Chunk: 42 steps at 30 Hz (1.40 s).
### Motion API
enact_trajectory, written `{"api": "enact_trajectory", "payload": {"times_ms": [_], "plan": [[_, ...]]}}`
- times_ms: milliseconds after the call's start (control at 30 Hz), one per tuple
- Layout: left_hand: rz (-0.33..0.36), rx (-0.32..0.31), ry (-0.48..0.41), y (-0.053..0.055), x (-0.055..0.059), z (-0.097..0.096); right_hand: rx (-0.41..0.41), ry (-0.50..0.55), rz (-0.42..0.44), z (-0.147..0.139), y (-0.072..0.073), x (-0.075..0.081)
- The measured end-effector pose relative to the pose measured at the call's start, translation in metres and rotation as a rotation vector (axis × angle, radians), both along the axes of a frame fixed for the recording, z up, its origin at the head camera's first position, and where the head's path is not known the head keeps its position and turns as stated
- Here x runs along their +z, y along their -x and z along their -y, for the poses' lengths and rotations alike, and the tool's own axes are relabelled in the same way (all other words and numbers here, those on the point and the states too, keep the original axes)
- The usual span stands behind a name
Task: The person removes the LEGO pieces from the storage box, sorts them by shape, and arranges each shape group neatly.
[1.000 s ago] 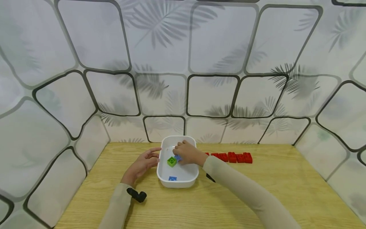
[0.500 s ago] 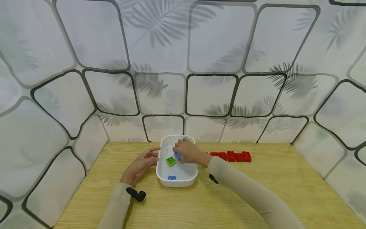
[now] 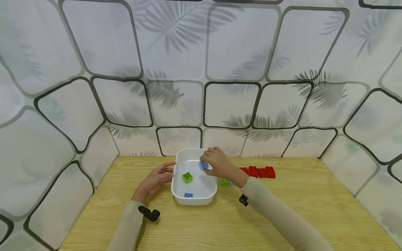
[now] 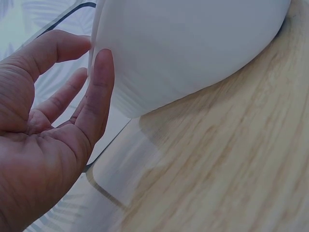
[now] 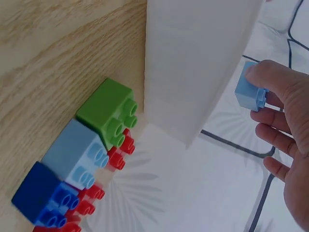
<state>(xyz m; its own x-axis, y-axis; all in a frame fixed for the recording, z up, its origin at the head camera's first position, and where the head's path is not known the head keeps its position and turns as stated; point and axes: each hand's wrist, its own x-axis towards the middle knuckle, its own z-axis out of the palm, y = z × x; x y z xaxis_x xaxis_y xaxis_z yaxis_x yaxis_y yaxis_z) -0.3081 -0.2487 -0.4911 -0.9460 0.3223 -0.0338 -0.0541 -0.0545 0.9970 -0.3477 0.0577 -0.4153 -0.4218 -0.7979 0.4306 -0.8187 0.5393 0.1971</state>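
Observation:
A light blue toy building brick (image 3: pixel 203 165) is pinched between the thumb and fingers of my right hand (image 3: pixel 221 164), raised over the right side of a white plastic bin (image 3: pixel 194 201). In the right wrist view the same brick (image 5: pixel 247 89) shows its studs turned toward the palm. Inside the bin lie a green brick (image 3: pixel 187 177) and, near the front wall, a blue brick (image 3: pixel 188 195). My left hand (image 3: pixel 158 179) rests its fingers against the bin's left side, holding nothing.
Right of the bin, a green brick (image 5: pixel 104 108), a light blue brick (image 5: pixel 72 147) and a dark blue brick (image 5: pixel 36 193) stand in a line. Behind them runs a row of several red bricks (image 3: pixel 262 172). Patterned fabric (image 3: pixel 233 104) walls the table's back and sides.
My right hand has lifted the light blue brick from the bin's floor and moved right, to over the right rim. The left hand has stayed against the bin.

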Motion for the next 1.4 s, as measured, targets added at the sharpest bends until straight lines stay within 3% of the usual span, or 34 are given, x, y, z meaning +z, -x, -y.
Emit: {"api": "enact_trajectory", "payload": {"times_ms": [233, 433, 667, 900, 1133, 1400], "plan": [[0.001, 0.0, 0.004, 0.0, 0.0, -0.001, -0.021, 0.099, 0.001, -0.029, -0.005, 0.003], [0.008, 0.005, 0.006, -0.001, 0.001, -0.001, -0.023, 0.162, 0.012, -0.058, -0.002, -0.003], [0.01, 0.001, -0.001, -0.001, 0.001, 0.0, -0.046, 0.139, 0.019, -0.092, -0.003, -0.008], [0.014, 0.009, 0.003, -0.001, 0.002, -0.001, -0.085, 0.074, -0.046, -0.119, -0.004, -0.013], [0.01, 0.004, 0.009, 0.001, -0.001, 0.0, -0.059, 0.077, -0.097, -0.143, -0.003, -0.02], [0.007, 0.004, 0.023, 0.001, -0.002, 0.001, -0.044, 0.03, -0.096, -0.162, -0.004, -0.028]]}}
